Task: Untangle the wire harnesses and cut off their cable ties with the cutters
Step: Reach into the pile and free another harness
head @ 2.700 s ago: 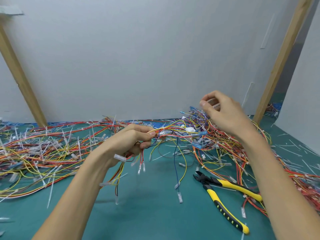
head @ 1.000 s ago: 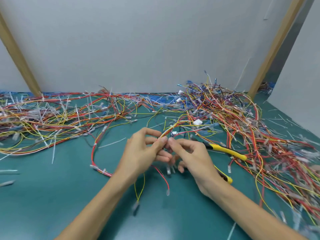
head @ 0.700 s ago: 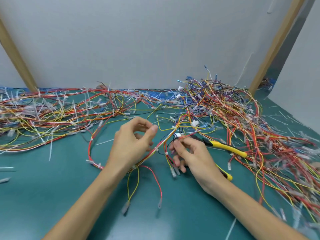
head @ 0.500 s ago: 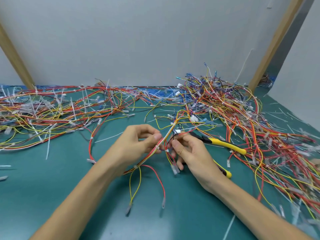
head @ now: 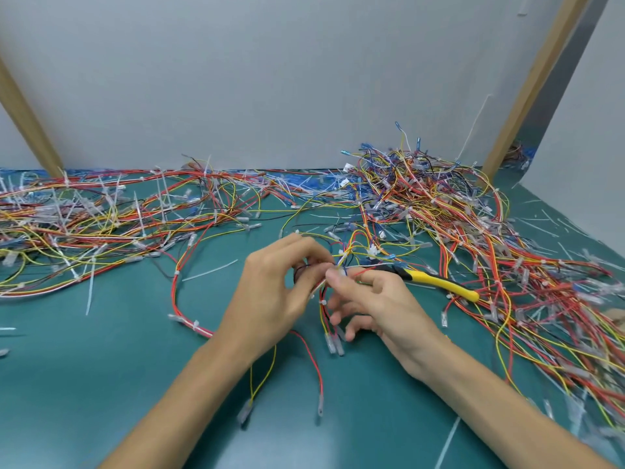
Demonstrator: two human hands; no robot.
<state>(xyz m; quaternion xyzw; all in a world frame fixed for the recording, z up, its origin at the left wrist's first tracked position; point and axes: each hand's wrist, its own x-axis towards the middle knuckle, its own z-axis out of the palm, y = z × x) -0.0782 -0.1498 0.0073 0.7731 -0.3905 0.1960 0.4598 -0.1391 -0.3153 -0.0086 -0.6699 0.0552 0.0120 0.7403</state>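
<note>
We see the left hand (head: 280, 292) and the right hand (head: 375, 306) meeting low over the green tabletop (head: 101, 384), fingertips almost touching. Each pinches the same wire harness (head: 333, 345) between thumb and forefinger. The right hand's other fingers are loosely spread below the pinch, and the left hand's are curled.

From the grip, a short bundle of red and yellow wires drops to a cluster of clear-sleeved ends on the tabletop. A small white cable tie (head: 323, 302) is wrapped round this bundle just under the fingers. A single yellow wire and a single red wire trail out from under the left hand toward us.

The cutters (head: 436, 282), with yellow handles, lie flat just beyond the right hand, partly under loose wires.

One sprawl of wires (head: 101, 218) covers the left of the tabletop. A taller tangle (head: 439, 211) fills the right, reaching the grey wall (head: 270, 79). Loose cut ties (head: 209, 270) lie scattered about.
</note>
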